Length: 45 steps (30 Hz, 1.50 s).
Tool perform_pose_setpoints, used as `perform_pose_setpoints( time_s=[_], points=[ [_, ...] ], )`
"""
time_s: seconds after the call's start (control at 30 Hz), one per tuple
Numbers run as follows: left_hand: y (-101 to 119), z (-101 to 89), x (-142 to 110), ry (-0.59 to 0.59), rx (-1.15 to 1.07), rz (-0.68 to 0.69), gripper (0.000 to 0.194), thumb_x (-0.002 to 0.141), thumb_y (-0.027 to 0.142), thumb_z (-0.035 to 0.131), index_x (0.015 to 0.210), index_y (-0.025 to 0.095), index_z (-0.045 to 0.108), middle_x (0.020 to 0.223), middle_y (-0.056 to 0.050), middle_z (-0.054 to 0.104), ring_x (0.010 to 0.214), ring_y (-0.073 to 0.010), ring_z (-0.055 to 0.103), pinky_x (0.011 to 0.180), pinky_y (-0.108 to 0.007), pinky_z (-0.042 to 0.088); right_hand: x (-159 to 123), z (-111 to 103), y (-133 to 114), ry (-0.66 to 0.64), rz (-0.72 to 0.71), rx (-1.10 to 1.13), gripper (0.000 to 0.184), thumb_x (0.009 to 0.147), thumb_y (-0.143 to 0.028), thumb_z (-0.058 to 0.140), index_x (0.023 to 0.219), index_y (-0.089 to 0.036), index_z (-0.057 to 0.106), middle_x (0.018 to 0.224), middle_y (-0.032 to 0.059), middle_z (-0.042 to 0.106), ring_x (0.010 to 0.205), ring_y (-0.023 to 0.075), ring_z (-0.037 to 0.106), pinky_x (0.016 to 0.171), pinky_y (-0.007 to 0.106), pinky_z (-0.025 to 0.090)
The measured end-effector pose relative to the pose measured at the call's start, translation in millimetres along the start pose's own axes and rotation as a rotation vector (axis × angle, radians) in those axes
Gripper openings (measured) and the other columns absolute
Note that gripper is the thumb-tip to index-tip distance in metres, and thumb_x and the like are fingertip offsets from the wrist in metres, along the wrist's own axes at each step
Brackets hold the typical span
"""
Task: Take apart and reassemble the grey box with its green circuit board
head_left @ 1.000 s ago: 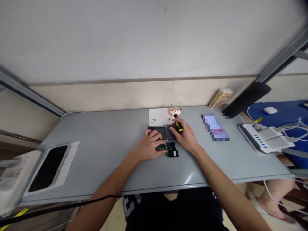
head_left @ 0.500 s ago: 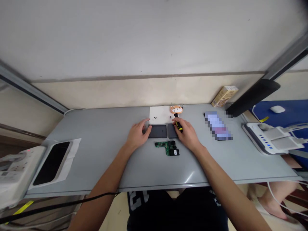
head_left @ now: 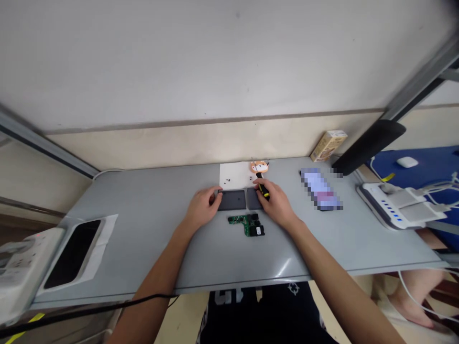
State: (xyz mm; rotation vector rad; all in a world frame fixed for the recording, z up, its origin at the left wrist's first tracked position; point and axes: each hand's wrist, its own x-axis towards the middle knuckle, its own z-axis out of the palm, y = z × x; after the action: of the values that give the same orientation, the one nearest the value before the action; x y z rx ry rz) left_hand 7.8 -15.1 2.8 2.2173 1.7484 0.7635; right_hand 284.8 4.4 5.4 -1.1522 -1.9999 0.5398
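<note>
Two shallow dark grey casing pieces lie side by side, the left casing half [head_left: 232, 200] and the right casing half [head_left: 252, 198]. My left hand [head_left: 203, 206] pinches the left casing half at its left end, between thumb and index finger. A black-and-yellow screwdriver [head_left: 264, 192] is gripped in my right hand [head_left: 278, 204], its handle slanting across the fingers and its shaft pointing away from me. That hand rests over the right casing half and hides part of it. Nearer to me lies a green circuit board [head_left: 245, 221] with black components.
Behind the casing, a white sheet [head_left: 233, 171] carries several tiny dark screws [head_left: 227, 181] beside an orange animal-face item [head_left: 259, 166]. A phone [head_left: 321, 189], a carton [head_left: 329, 145] and a power strip [head_left: 390, 210] stand right; a dark-screened device [head_left: 73, 253] lies left.
My left hand's fingers have drawn in from a wider spread to a pinch at the casing's end. My right hand still holds the screwdriver. The whole view has shifted slightly.
</note>
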Motion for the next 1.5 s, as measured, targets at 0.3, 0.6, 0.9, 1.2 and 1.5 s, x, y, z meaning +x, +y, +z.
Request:
perform_pose_setpoints(
  time_s=[0.3,0.6,0.9,1.2,1.5],
  points=[
    [1,-1.6,-2,0.0,0.011,0.038,0.033,0.105,0.039,0.043,0.122,0.021,0.066,0.083,-0.004,0.067,0.08,-0.0204,0.062,0.084,-0.037,0.049,0,-1,1,0.01,-0.031,-0.035,0.028,0.1,-0.024,0.051,0.126,-0.027,0.061,0.121,0.0075,0.072,0.11,0.0268,0.066,0.098,0.045,0.051],
    [-6,1.6,0,0.055,-0.07,-0.049,0.027,0.102,0.028,0.045,0.122,0.02,0.06,0.082,-0.002,0.065,0.079,-0.0196,0.062,0.076,-0.032,0.048,-6,-6,-4,0.173,-0.017,0.064,0.02,0.102,-0.038,0.053,0.116,-0.028,0.065,0.101,0.0055,0.077,0.099,0.0244,0.071,0.092,0.043,0.056],
    [-7,-1.5,1,0.071,0.016,-0.002,0.015,0.09,0.014,0.051,0.095,0.02,0.063,0.082,-0.003,0.063,0.077,-0.0197,0.058,0.073,-0.032,0.044,-56,-20,-34,-0.088,-0.258,-0.019,0.021,0.097,-0.037,0.066,0.114,-0.029,0.057,0.122,0.0068,0.073,0.112,0.0258,0.068,0.097,0.048,0.056],
    [-9,-2.3,1,0.068,0.051,0.018,0.016,0.095,0.022,0.05,0.093,0.02,0.066,0.076,-0.002,0.057,0.076,-0.0197,0.054,0.072,-0.032,0.042,-80,-11,-37,-0.238,-0.227,-0.188,0.034,0.093,-0.042,0.069,0.119,-0.027,0.053,0.14,0.014,0.061,0.131,0.035,0.056,0.103,0.059,0.052],
    [-22,-12.0,2,-0.07,-0.024,0.096,0.02,0.093,0.024,0.055,0.108,0.02,0.069,0.081,-0.002,0.06,0.077,-0.0188,0.056,0.075,-0.032,0.045,-69,-19,-45,-0.258,-0.237,-0.168,0.025,0.089,-0.042,0.074,0.096,-0.027,0.055,0.109,0.0078,0.067,0.105,0.0296,0.062,0.091,0.049,0.052]
  ],
)
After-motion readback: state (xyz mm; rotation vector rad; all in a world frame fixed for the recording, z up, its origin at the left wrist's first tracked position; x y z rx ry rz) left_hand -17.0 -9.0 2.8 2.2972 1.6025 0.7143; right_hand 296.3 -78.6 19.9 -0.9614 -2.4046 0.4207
